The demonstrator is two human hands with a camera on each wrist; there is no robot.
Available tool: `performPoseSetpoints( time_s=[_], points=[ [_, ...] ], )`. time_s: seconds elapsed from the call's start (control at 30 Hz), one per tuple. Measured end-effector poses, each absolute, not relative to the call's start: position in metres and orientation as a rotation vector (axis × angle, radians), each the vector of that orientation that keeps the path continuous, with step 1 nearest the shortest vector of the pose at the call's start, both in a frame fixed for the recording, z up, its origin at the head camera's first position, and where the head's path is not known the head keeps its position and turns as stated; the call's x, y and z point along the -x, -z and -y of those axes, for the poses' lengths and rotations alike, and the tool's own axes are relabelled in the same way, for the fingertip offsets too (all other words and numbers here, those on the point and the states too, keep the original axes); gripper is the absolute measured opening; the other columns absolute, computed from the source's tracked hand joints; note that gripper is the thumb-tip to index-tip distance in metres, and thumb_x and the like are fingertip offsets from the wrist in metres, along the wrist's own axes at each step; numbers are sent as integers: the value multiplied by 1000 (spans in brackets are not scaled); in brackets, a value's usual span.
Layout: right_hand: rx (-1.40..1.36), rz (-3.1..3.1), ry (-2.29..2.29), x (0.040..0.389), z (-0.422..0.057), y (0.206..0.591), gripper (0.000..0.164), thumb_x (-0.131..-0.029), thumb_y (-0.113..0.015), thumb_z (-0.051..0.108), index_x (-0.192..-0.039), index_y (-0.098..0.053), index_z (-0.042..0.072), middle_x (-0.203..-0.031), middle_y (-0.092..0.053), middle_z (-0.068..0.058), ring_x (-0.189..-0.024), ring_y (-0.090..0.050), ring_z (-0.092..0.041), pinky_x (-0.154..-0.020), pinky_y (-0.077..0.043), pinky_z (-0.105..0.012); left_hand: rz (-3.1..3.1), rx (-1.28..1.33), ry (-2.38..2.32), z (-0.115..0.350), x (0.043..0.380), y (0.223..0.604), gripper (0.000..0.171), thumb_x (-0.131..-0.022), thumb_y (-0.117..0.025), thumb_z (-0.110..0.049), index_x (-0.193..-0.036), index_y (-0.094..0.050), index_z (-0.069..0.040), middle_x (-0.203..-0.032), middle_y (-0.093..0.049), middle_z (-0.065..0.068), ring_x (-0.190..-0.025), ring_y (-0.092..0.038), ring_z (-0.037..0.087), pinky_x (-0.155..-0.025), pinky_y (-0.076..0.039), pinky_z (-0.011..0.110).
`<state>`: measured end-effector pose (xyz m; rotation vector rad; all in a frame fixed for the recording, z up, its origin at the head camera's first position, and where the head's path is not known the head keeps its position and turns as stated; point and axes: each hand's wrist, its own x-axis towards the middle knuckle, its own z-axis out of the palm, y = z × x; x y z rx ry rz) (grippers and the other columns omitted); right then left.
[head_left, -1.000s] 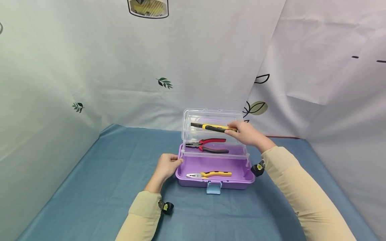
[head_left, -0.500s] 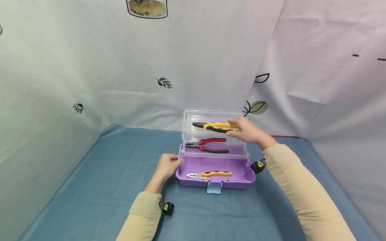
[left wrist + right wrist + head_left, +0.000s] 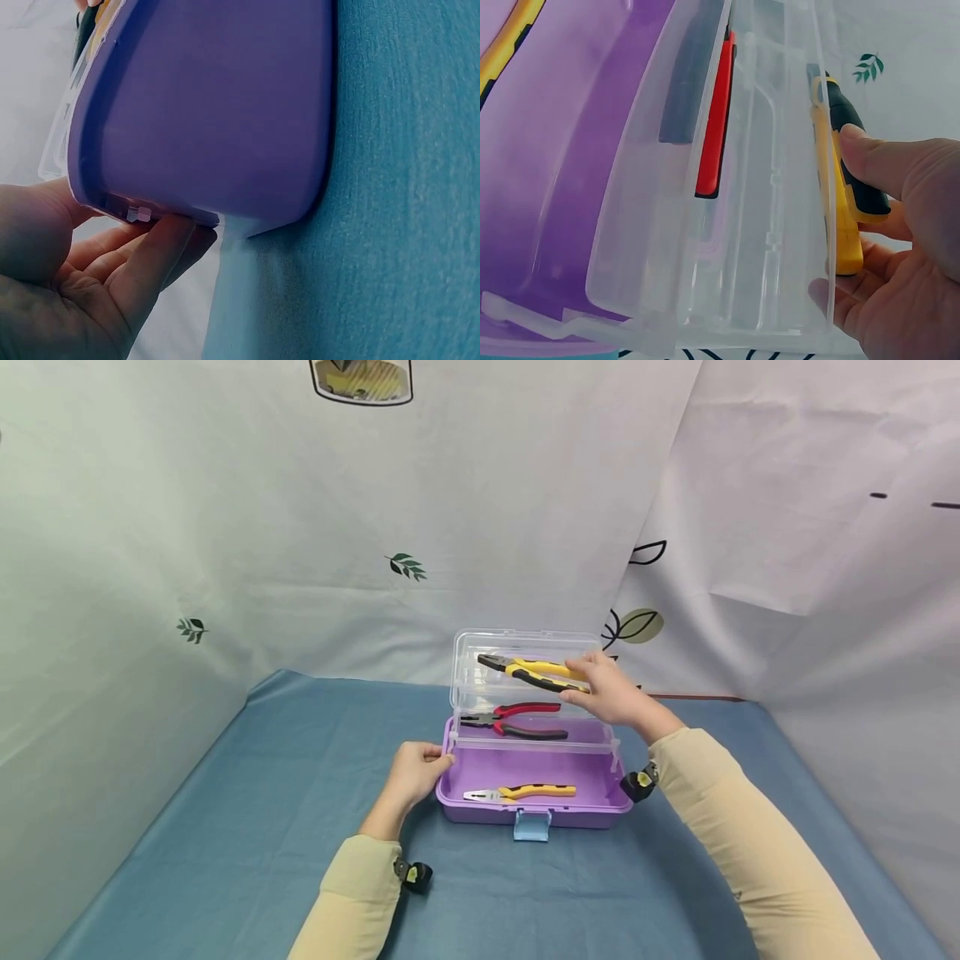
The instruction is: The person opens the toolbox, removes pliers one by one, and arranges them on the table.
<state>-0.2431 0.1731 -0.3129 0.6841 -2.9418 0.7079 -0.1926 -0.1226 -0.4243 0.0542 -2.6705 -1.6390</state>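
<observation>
My left hand [image 3: 411,772] grips the left rear corner of a purple toolbox [image 3: 487,816], thumb and fingers pinching its rim in the left wrist view. My right hand [image 3: 613,692] holds yellow-and-black pliers [image 3: 534,678] by the handle ends. They hang above the clear tray [image 3: 532,746], in front of the raised transparent lid [image 3: 480,641], heads pointing left. In the right wrist view, thumb and fingers span the two handles [image 3: 847,240], partly seen through clear plastic. Red-and-black pliers [image 3: 531,734] lie in the tray. Yellow pliers with a silver head [image 3: 538,791] lie on the toolbox floor.
A light-blue latch [image 3: 532,825] hangs open at the toolbox front. Blue cloth [image 3: 322,735] covers the table around it. White printed fabric [image 3: 300,510] hangs behind and along both sides.
My right hand has turned the yellow-and-black pliers from edge-on to flatter towards the head camera, and their handles look more spread. My left hand stays on the toolbox corner.
</observation>
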Motion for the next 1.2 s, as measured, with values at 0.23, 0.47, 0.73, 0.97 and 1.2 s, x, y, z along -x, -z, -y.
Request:
performPoseSetpoints(
  time_s=[0.23, 0.47, 0.73, 0.97, 1.2],
  points=[
    [-659, 2940, -703, 241, -171, 313, 59, -92, -62, 23, -140, -40, -5, -128, -43, -24, -110, -42, -34, -91, -42, -51, 2660, -59, 1645, 122, 192, 423, 25, -84, -67, -13, -99, -70, 7, -93, -72, 21, -83, -69, 22, -72, -57, 32],
    [-606, 2931, -699, 238, -169, 316, 60, -92, -62, 26, -139, -41, -4, -126, -43, -22, -110, -41, -33, -92, -41, -50, 2655, -62, 1650, 121, 192, 424, 24, -85, -66, -12, -99, -70, 7, -93, -72, 22, -83, -70, 23, -72, -57, 32],
    [-611, 2976, -697, 242, -171, 315, 61, -92, -61, 28, -138, -41, -7, -117, -47, -23, -98, -46, -30, -85, -44, -46, 2668, -56, 1638, 123, 192, 423, 25, -84, -67, -12, -98, -69, 8, -92, -71, 22, -83, -69, 24, -71, -57, 32],
    [-706, 3013, -788, 249, -172, 308, 47, -90, -64, 23, -125, -55, -6, -104, -60, -18, -84, -52, -23, -74, -46, -36, 2710, -93, 1619, 123, 193, 419, 26, -83, -67, -14, -99, -70, 7, -91, -72, 20, -79, -68, 19, -69, -57, 30],
    [-640, 3091, -863, 254, -172, 301, 50, -87, -68, 26, -124, -54, -4, -105, -61, -17, -83, -54, -22, -71, -47, -33, 2727, -89, 1614, 124, 193, 418, 24, -84, -67, -14, -97, -71, 6, -87, -72, 17, -75, -66, 17, -66, -56, 28]
  ],
)
